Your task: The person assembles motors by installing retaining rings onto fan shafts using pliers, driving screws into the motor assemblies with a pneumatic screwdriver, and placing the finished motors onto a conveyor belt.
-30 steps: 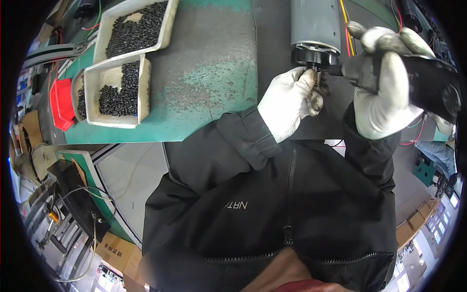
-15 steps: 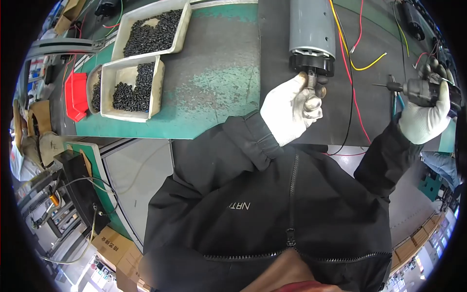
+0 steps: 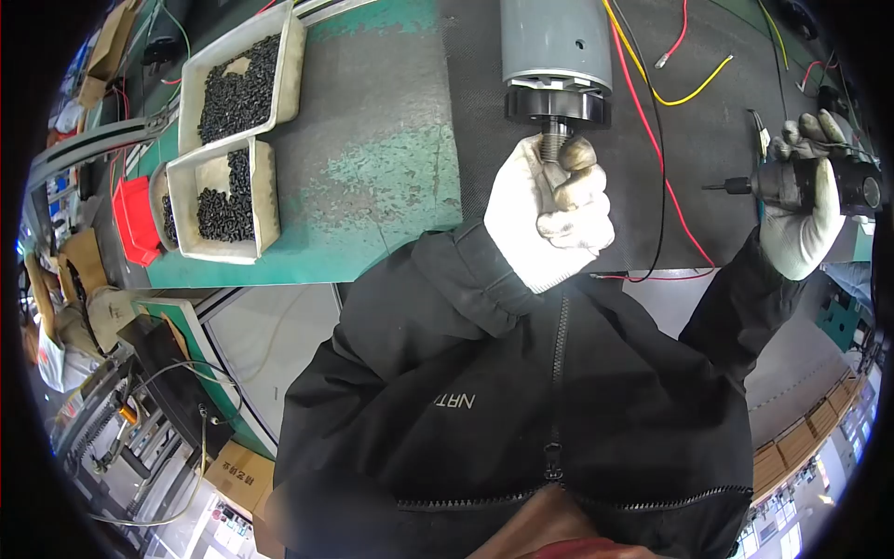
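Note:
A grey cylindrical motor (image 3: 557, 42) with a black end ring (image 3: 559, 107) lies at the top centre. From the ring a threaded shaft (image 3: 553, 142) sticks out towards me. My left hand (image 3: 551, 214), in a white glove with dirty fingertips, is closed around the lower part of this shaft and hides its end. On the right, my gloved right hand (image 3: 805, 196) grips a black power screwdriver (image 3: 787, 184), its thin bit pointing left, apart from the motor.
Two white bins (image 3: 270, 200) of small black parts stand at the left, beside a red tray (image 3: 137, 221). Red, yellow and black wires (image 3: 659, 163) run down right of the motor. A tool with a blue handle (image 3: 761, 140) lies near the screwdriver.
The screwdriver in my right hand has moved right, away from the motor. My left hand has stayed at the shaft, its fingers now curled further round. The view has shifted a little.

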`<state>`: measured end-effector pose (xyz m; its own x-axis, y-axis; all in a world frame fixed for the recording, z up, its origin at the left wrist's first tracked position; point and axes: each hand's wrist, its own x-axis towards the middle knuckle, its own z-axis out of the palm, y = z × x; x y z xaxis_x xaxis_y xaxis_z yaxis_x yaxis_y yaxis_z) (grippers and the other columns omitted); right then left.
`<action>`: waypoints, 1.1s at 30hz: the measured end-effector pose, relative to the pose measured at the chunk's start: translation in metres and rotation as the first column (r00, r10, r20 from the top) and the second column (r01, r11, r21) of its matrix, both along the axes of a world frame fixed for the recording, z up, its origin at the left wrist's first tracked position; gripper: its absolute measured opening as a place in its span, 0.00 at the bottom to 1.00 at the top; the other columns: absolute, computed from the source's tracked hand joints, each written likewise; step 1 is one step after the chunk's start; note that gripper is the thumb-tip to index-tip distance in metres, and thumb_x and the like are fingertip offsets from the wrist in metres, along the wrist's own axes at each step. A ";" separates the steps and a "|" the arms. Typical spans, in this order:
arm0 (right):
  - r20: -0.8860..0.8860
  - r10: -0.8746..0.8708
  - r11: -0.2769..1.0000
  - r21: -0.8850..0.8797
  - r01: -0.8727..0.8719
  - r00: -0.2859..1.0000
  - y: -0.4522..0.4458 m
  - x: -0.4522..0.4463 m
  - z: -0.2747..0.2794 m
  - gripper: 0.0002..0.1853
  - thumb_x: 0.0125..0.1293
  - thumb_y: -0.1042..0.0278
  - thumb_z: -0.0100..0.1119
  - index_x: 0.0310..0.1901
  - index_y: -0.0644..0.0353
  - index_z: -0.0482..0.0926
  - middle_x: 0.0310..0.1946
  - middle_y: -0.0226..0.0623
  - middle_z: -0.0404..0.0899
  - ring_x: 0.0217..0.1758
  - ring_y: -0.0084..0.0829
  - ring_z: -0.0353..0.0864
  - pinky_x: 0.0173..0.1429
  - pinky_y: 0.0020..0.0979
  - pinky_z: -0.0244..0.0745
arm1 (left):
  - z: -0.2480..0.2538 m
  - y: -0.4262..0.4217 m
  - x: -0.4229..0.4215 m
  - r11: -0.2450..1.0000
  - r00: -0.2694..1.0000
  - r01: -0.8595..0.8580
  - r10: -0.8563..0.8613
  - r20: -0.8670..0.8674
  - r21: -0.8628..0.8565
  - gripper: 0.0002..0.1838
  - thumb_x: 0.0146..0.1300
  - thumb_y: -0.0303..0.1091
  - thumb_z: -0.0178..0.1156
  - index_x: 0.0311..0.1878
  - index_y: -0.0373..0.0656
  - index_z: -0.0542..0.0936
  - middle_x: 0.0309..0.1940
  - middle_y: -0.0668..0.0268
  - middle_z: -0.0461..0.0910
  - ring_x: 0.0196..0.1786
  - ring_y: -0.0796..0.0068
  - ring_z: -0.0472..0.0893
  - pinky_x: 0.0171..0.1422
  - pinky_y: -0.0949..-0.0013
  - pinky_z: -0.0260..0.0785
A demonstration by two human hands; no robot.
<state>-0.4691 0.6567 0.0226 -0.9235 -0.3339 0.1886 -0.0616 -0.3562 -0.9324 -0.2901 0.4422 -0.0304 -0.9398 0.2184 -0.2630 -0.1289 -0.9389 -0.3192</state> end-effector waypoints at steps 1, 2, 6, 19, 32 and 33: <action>0.005 0.030 0.999 -0.034 -0.029 1.000 -0.002 0.001 -0.001 0.27 0.66 0.70 0.56 0.65 0.69 0.63 0.57 0.48 0.72 0.56 0.38 0.72 0.61 0.39 0.67 | 0.001 0.000 0.000 1.000 1.000 0.021 -0.021 0.014 0.008 0.18 0.73 0.45 0.44 0.26 0.50 0.65 0.10 0.74 0.56 0.08 0.83 0.59 0.12 0.78 0.52; 0.014 0.040 0.998 -0.050 -0.039 0.999 -0.003 0.002 -0.001 0.28 0.65 0.71 0.56 0.65 0.69 0.63 0.57 0.47 0.71 0.55 0.38 0.71 0.61 0.38 0.67 | 0.002 -0.001 0.000 0.999 0.999 0.042 -0.042 0.028 0.019 0.18 0.73 0.45 0.44 0.26 0.50 0.65 0.10 0.74 0.56 0.08 0.83 0.58 0.12 0.78 0.52; 0.012 0.047 0.997 -0.054 -0.046 0.999 -0.015 0.007 0.002 0.28 0.64 0.71 0.55 0.65 0.69 0.63 0.57 0.48 0.71 0.55 0.37 0.70 0.59 0.37 0.66 | -0.002 0.000 0.000 0.998 0.998 0.054 -0.054 -0.012 0.009 0.19 0.73 0.47 0.44 0.25 0.52 0.63 0.10 0.75 0.56 0.08 0.83 0.58 0.12 0.78 0.51; -0.166 0.004 1.000 0.024 0.000 0.986 -0.060 0.045 0.016 0.24 0.64 0.77 0.58 0.61 0.67 0.67 0.49 0.41 0.71 0.45 0.31 0.70 0.47 0.36 0.71 | -0.002 0.012 0.015 0.759 0.976 -0.089 0.196 0.097 -0.645 0.22 0.72 0.54 0.52 0.50 0.43 0.69 0.39 0.58 0.77 0.28 0.76 0.76 0.29 0.74 0.66; -0.152 0.273 0.860 -0.404 -0.312 0.950 -0.101 0.064 0.030 0.20 0.66 0.72 0.52 0.60 0.62 0.66 0.53 0.37 0.68 0.51 0.32 0.64 0.50 0.33 0.67 | -0.011 -0.018 0.020 0.731 0.999 -0.051 0.034 -0.038 -0.680 0.14 0.71 0.42 0.58 0.48 0.41 0.73 0.44 0.63 0.78 0.35 0.77 0.75 0.37 0.75 0.71; -0.149 0.315 0.838 -0.419 -0.349 0.937 -0.104 0.064 0.030 0.19 0.67 0.72 0.51 0.59 0.62 0.66 0.53 0.37 0.68 0.51 0.32 0.64 0.50 0.33 0.67 | -0.009 -0.017 0.020 0.721 0.998 -0.057 0.050 -0.030 -0.691 0.14 0.71 0.41 0.57 0.48 0.41 0.72 0.44 0.62 0.78 0.35 0.77 0.75 0.37 0.76 0.71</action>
